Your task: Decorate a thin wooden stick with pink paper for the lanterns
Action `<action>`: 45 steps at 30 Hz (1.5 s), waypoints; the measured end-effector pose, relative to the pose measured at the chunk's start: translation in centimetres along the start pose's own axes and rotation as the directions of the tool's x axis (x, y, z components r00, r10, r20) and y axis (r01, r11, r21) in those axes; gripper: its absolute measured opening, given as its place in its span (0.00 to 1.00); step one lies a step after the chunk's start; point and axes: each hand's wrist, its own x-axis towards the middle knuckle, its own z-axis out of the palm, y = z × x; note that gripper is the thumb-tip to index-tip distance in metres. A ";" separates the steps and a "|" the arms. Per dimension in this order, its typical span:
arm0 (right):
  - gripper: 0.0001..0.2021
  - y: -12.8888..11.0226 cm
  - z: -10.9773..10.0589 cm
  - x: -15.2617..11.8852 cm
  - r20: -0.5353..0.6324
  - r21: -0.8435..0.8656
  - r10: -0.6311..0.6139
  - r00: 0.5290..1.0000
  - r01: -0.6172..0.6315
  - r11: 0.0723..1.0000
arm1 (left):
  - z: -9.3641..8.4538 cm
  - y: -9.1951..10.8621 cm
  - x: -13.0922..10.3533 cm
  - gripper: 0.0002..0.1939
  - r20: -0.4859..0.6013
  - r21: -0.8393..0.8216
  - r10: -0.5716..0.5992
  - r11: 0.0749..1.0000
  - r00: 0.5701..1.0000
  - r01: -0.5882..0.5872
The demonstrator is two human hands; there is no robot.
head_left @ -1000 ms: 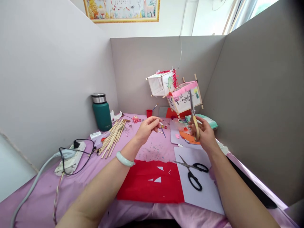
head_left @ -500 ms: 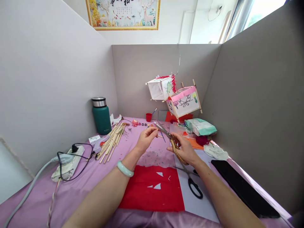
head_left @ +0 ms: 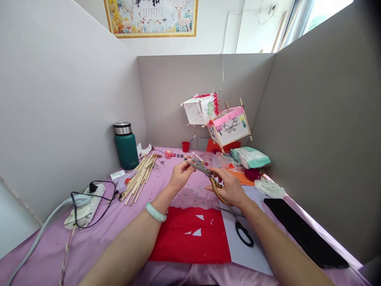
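My right hand (head_left: 228, 184) is closed round the gold handles of a pair of scissors (head_left: 202, 168), whose blades point up and left over the table. At the blade tips is my left hand (head_left: 181, 174), its thumb and fingers pinched together; what they hold is too small to make out. Below both hands lies a red cloth (head_left: 190, 246) with several small white scraps (head_left: 197, 232) on it. A second pair of scissors with black handles (head_left: 244, 234) rests on white paper (head_left: 238, 254), partly behind my right forearm.
Two paper lanterns (head_left: 229, 127) hang at the back. To the left stand a green bottle (head_left: 126, 147), a bundle of wooden sticks (head_left: 141, 178) and a power strip (head_left: 86, 206) with cables. A black phone-like slab (head_left: 303, 230) and a tissue pack (head_left: 250, 157) are at the right.
The scissors have turned lower and further left, so their blades now reach my left fingertips. My right hand has shifted slightly left; my left hand has moved slightly too.
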 end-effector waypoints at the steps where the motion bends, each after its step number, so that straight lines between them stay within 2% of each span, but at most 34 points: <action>1: 0.29 -0.1 0.0 0.0 -0.002 -0.002 0.000 1.000 0.000 1.000 | 0.0 0.0 0.0 0.09 0.001 0.018 0.006 1.000 1.000 -0.006; 9: 0.29 -0.6 -0.2 0.0 0.014 -0.001 0.000 1.000 0.000 1.000 | -0.3 -0.3 0.2 0.09 -0.005 0.057 0.024 0.998 1.000 -0.023; 16: 0.30 -0.5 -0.1 0.0 0.017 -0.027 0.013 1.000 -0.013 1.000 | -0.2 -0.2 0.1 0.10 0.009 -0.024 -0.019 1.000 1.000 0.019; 33: 0.29 -0.7 0.4 -0.2 0.031 -0.055 0.032 0.999 -0.031 0.998 | -0.6 -0.5 0.0 0.12 0.038 0.047 -0.002 0.999 0.999 0.000; 45: 0.27 -0.4 1.1 -0.3 -0.023 0.012 0.038 0.999 -0.038 0.999 | -0.5 -0.7 0.0 0.13 0.033 0.084 0.000 0.996 0.999 -0.002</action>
